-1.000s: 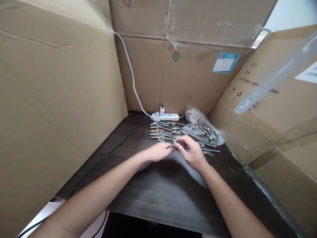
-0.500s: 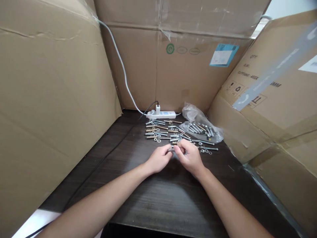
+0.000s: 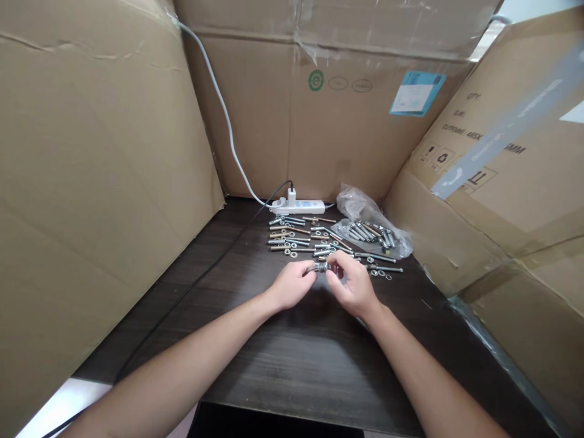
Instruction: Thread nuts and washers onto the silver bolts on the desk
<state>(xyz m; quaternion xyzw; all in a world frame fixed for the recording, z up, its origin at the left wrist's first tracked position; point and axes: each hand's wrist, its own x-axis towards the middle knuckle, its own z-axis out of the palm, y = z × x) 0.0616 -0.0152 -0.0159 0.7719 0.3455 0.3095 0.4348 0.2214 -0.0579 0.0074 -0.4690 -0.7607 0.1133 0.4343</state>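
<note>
Low over the table, my left hand (image 3: pixel 293 284) pinches a silvery metal bolt (image 3: pixel 314 267) between thumb and fingers, with most of its shank hidden in the grip. A nut (image 3: pixel 324 266) shows at the bolt's right end. The thumb and fingertips of my right hand (image 3: pixel 352 283) close around that end. Just beyond my hands lie rows of expansion bolts and sleeves (image 3: pixel 301 242), silvery and brass-coloured, with loose nuts and washers (image 3: pixel 294 255) among them. More long bolts (image 3: pixel 385 268) and a thin ring (image 3: pixel 389 277) rest right of my right hand.
A clear plastic bag (image 3: pixel 401 246) with several bolts lies at the back right. Behind the rows is a white power strip (image 3: pixel 310 207) with a plug and a black cable (image 3: pixel 201 278) running left. Large cardboard boxes (image 3: pixel 255 121) wall in the dark table (image 3: pixel 292 365).
My right fingers have shifted and opened slightly at the bolt's end, so the nut now shows between my hands. The whole view has tilted a little.
</note>
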